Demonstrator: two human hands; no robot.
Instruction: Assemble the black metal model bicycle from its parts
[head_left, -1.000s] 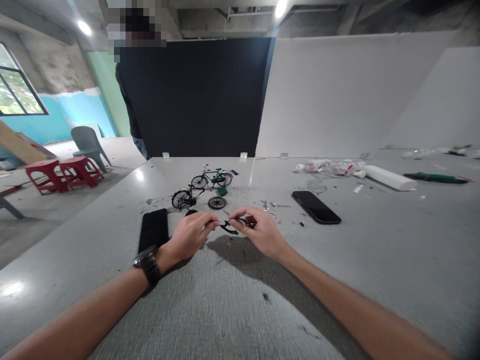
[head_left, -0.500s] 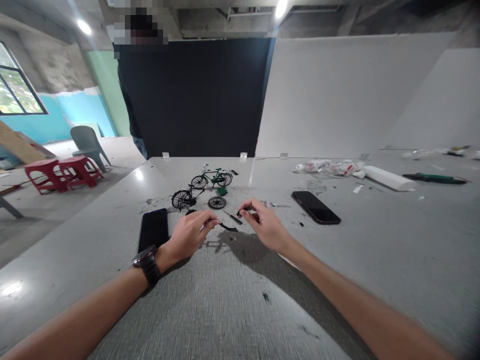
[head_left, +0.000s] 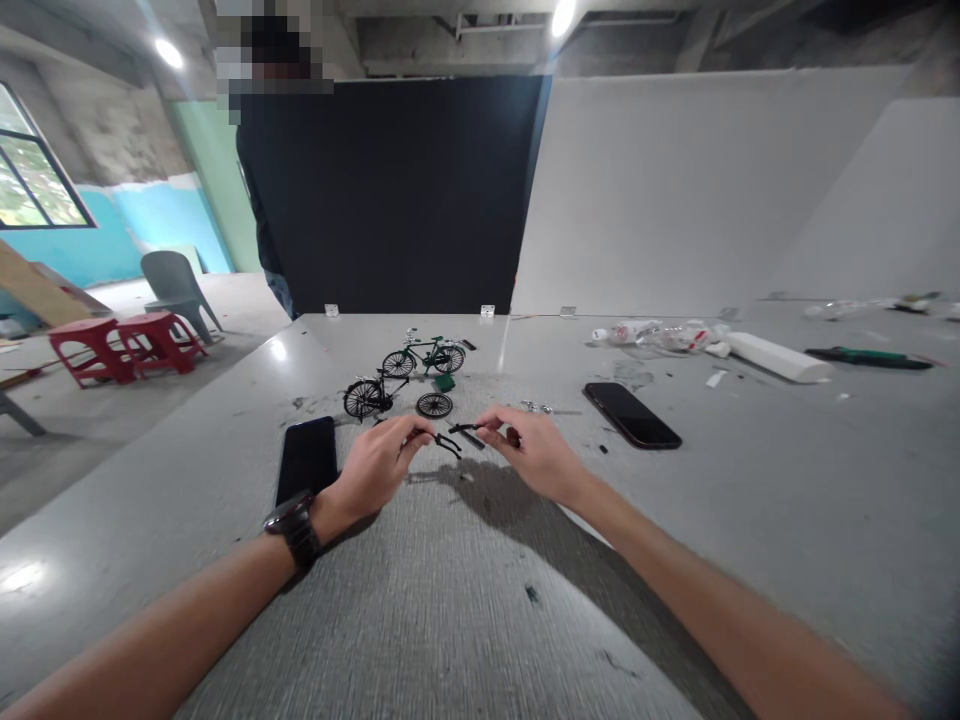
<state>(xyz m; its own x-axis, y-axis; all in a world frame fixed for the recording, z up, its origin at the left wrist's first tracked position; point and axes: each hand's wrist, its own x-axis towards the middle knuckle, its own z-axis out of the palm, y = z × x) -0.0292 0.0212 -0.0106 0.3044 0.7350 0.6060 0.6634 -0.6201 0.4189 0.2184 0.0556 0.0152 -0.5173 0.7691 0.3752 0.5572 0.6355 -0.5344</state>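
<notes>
Between its fingertips my left hand pinches a black forked part, whose two prongs point right. My right hand is closed on a small black curved part, its free end reaching left toward the fork; the two parts look slightly apart. Under them a dark screwdriver lies on the table, partly hidden. Just beyond my hands are a loose black wheel, a small green piece and a black model bicycle frame with one wheel. A green model bicycle stands behind them.
One phone lies beside my left wrist, another to the right. Clear plastic packaging, a white box and a green-black tool lie at the back right. A person stands behind the black panel.
The forked part has turned so both prongs show. The black part in my right hand now extends left, closer to the fork. Both hands have shifted slightly.
</notes>
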